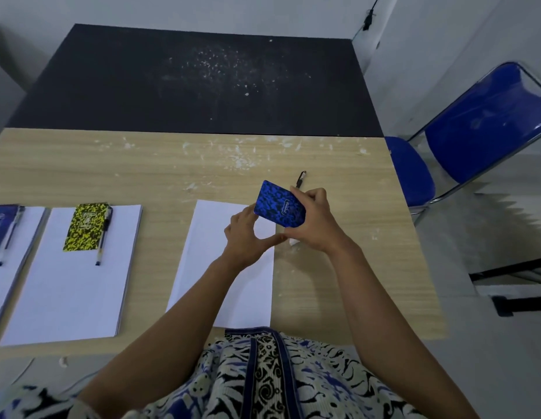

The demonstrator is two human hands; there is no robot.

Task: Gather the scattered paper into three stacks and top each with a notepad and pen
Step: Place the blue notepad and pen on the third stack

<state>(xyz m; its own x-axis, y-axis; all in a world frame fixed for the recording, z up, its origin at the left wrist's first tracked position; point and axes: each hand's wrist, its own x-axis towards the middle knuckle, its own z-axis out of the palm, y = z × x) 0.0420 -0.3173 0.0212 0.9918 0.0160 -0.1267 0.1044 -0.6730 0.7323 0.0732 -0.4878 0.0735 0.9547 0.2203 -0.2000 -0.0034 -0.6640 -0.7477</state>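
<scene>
While both hands [248, 234] [314, 219] grip the notepad [278, 207] above the right stack [223, 267], it could land crooked; the pen [301, 179] waits beyond the stack.

Left paper stack [18, 243] and its blue notepad [2, 226] cut by the left edge, far pen [301, 179] half hidden behind the right hand [313, 219], notepad lettering unreadable

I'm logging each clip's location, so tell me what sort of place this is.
Probably a plain office or meeting room: a wood-grain table butted against a black one, a blue folding chair beside bare white walls, and paper stacks topped with notepads and pens.
</scene>
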